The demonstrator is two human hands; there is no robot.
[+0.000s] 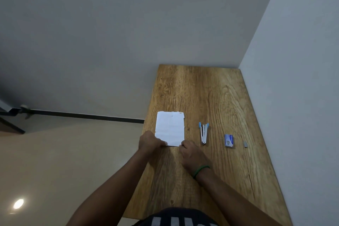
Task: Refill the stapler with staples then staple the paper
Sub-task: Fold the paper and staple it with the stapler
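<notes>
While hands pinch paper, stapler, staple box beside

The brown wood-grain surface looks matt, with visible knots. The creased white paper sheet is dull (one torn edge), while the slim stapler of shiny metal and blue plastic glints.
</notes>
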